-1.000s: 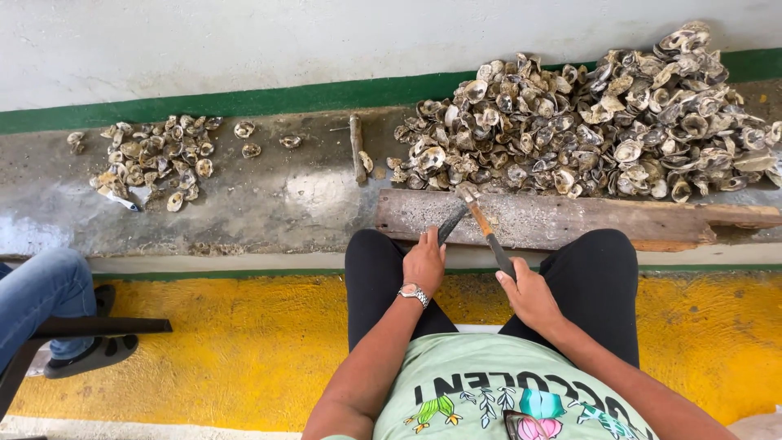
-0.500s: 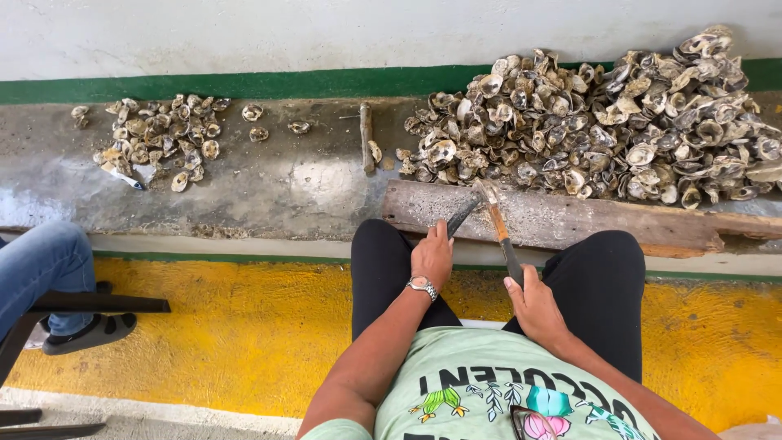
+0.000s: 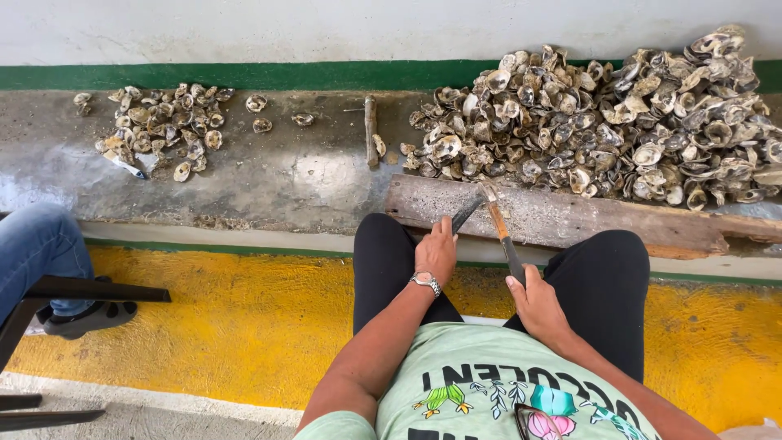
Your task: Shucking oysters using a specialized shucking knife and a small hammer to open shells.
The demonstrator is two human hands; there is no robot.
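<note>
Left hand [image 3: 436, 253] gripping a dark chisel [image 3: 466, 214], right hand [image 3: 538, 303] clutching a hammer [image 3: 501, 232], tips on the wooden plank [image 3: 570, 220] beside the oyster shell heap [image 3: 603, 122]

Sitting before a weathered wooden plank [image 3: 570, 220], gripping a rusty long-handled hammer [image 3: 501, 232] right-handed [image 3: 539, 303], left hand [image 3: 436, 253] pinching a dark flat blade [image 3: 466, 214].

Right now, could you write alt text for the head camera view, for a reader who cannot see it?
A seated person's right hand holds a small hammer and the left hand a dark blade, both meeting over a worn wooden plank. Behind it lies a big pile of oyster shells, with a smaller pile to the left on the concrete ledge.
</note>
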